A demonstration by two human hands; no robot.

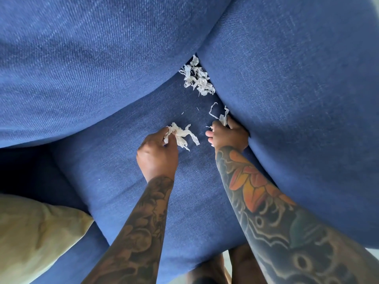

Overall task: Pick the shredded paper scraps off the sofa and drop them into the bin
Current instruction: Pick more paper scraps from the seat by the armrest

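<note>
Both hands rest on the blue sofa seat (127, 181). My left hand (156, 154) pinches a bunch of white shredded paper scraps (181, 135) that trail to the right of its fingers. My right hand (229, 135) presses against the sofa arm cushion and grips a few thin paper strips (222, 116) sticking up from its fingers. A bigger pile of shredded scraps (196, 77) lies farther back, in the corner where the back cushion meets the arm. Two tiny bits lie between the pile and my hands. No bin is in view.
The blue back cushion (92, 68) fills the upper left, the sofa arm (307, 109) the right. A beige cushion (34, 238) sits at the lower left. Part of my legs (225, 265) shows at the bottom edge.
</note>
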